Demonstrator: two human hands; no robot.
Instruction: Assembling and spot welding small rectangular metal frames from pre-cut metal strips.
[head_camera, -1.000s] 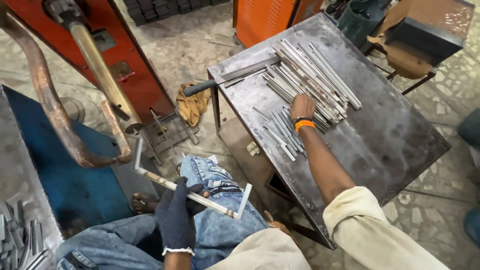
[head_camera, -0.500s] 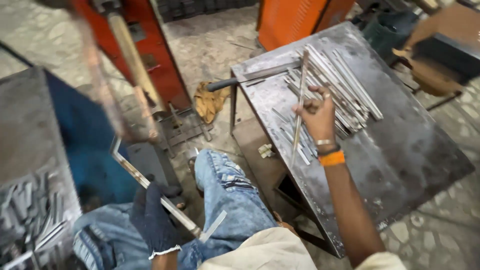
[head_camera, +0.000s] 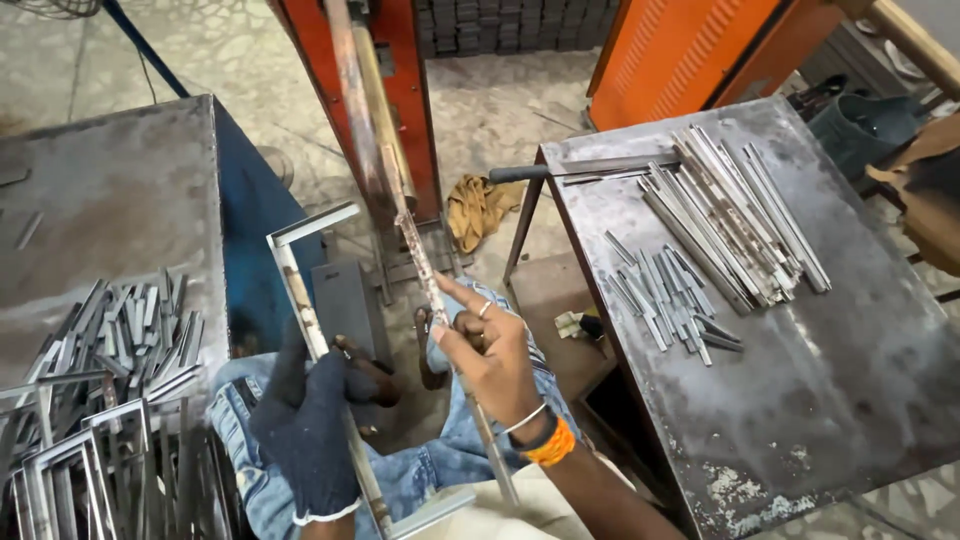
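Gloved left hand (head_camera: 305, 425) clamped on U-shaped metal frame (head_camera: 315, 325), over lap. Bare right hand (head_camera: 485, 350) pinching long metal strip (head_camera: 440, 310), just beside frame. Finished-looking frames piled on left table (head_camera: 120, 200) (several already). Many loose strips (head_camera: 720, 215) unused on right table (head_camera: 850, 380); plenty apparently left.

One head-worn camera looks steeply down, close over the hands, between two benches (head_camera: 820, 400) and the floor.

no packages, labels, signs or screens in view, only bare metal and machine surfaces
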